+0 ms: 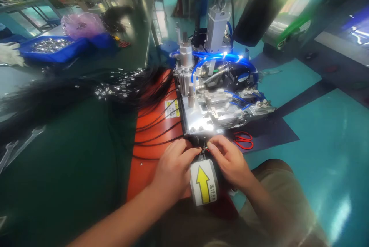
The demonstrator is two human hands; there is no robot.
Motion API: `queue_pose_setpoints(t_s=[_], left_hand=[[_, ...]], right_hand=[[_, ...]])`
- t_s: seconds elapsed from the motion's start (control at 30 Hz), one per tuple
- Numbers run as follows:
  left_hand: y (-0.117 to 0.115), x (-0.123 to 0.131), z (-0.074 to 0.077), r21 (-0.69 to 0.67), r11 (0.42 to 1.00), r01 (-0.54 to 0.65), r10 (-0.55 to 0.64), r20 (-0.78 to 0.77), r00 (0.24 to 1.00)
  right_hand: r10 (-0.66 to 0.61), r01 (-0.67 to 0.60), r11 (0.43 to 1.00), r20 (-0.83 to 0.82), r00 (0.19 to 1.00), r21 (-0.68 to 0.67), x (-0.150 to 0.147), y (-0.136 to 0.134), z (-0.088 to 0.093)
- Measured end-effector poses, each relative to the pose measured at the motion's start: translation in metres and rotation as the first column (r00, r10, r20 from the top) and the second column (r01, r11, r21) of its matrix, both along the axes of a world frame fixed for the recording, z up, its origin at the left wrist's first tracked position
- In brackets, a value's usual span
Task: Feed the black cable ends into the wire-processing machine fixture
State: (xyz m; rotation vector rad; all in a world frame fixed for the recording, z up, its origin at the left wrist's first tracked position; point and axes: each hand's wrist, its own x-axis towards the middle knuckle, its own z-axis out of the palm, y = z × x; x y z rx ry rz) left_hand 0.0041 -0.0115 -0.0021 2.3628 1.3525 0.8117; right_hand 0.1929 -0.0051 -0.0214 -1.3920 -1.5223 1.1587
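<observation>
My left hand (175, 166) and my right hand (230, 160) meet at the front end of a metal machine (198, 120) with pneumatic cylinders. The fingers of each are closed in a pinch, almost touching each other. Small dark parts show between the fingertips; what each hand grips is too small to make out. Just below the fingertips sits a rounded cover (204, 183) with a yellow arrow label. Several thin black cables (155, 143) cross the red-orange plate (144, 181) toward the machine's left edge.
Red-handled scissors (244, 140) lie right of the machine. Bundled black cables (123, 85) with shiny ends spread over the dark green bench (72, 174). Farther left are wrenches (21, 149) and a blue tray (54, 52) of small metal parts. Blue air hoses (219, 56) arch over the machine.
</observation>
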Motion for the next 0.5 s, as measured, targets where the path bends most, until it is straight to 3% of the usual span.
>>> queue_pose_setpoints(t_s=[0.2, 0.5], left_hand=[[0.0006, -0.0005, -0.0003, 0.004, 1.000, 0.000, 0.000, 0.003, 1.000], [0.0004, 0.0002, -0.0009, -0.022, 1.000, -0.008, 0.008, 0.013, 1.000]], right_hand=[[-0.015, 0.013, 0.998, 0.023, 1.000, 0.064, 0.0000, -0.0003, -0.0010], [-0.017, 0.018, 0.999, 0.019, 1.000, -0.044, -0.0004, 0.0000, -0.0026]])
